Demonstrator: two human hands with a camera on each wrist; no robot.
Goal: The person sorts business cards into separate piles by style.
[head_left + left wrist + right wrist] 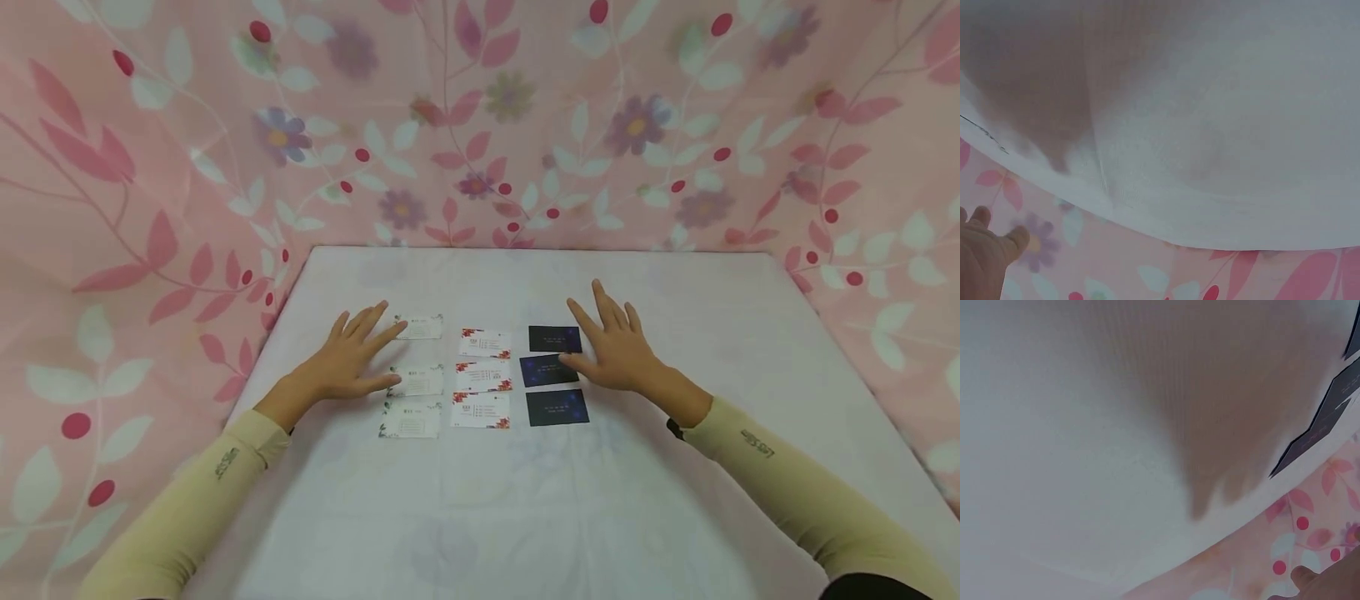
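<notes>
Nine-like rows aside, several business cards lie in three columns on the white cloth. The left column holds white cards with green leaf corners (411, 420); the middle one, white cards with red floral corners (481, 411); the right one, dark blue cards (557, 407). My left hand (347, 360) hovers at the left column with fingers spread, overlapping the edges of its upper cards in the head view. Over by the dark column, my right hand (617, 354) has its fingers fanned out, the thumb overlapping the middle dark card (543, 371). Neither hand holds anything.
A white cloth (465, 508) covers the table, whose far edge meets a pink floral curtain (480, 125) that also runs along both sides. In the right wrist view, dark cards (1316, 434) show at the right, beside the hand's shadow.
</notes>
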